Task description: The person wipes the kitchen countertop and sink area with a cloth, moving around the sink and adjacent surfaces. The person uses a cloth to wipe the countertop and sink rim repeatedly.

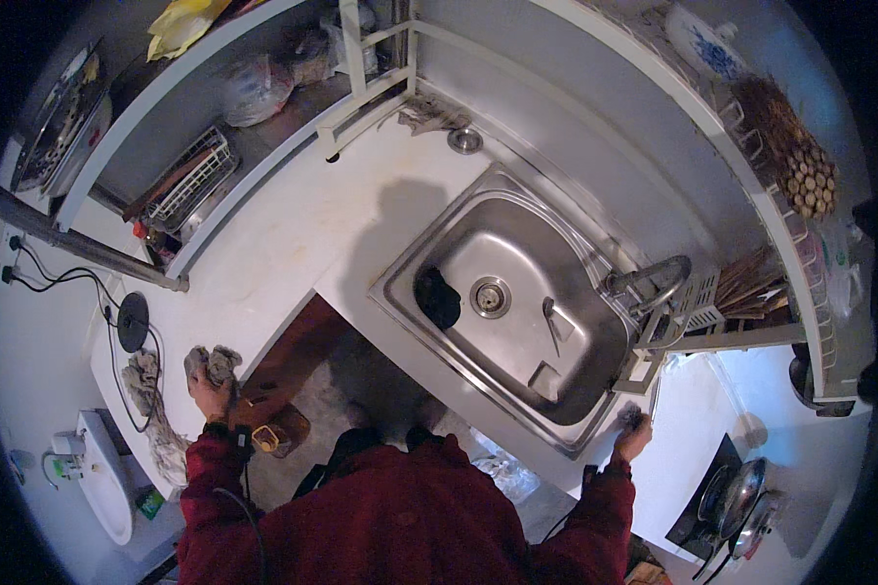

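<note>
My left hand (211, 395) is closed around a crumpled grey cloth (223, 362) on the white countertop at the left. Beside it, a longer grey rag (162, 439) trails along the counter. My right hand (633, 441) grips a small dark scrubber (630, 417), perhaps steel wool, at the sink's right corner. Between my hands lies a stainless steel sink (516, 245) with a round drain strainer (491, 297). A small tool (552, 327) with a thin handle rests on the basin floor. At the basin's left side is a black patch (437, 298); I cannot tell whether it is an object or shadow.
A curved faucet (662, 284) rises behind the sink's right side. White shelf frames (366, 91) stand along the walls. A metal bowl (465, 140) sits in the corner. Pans (739, 497) stand far right. A black cable (128, 409) crosses the left counter near a round black disc (133, 322).
</note>
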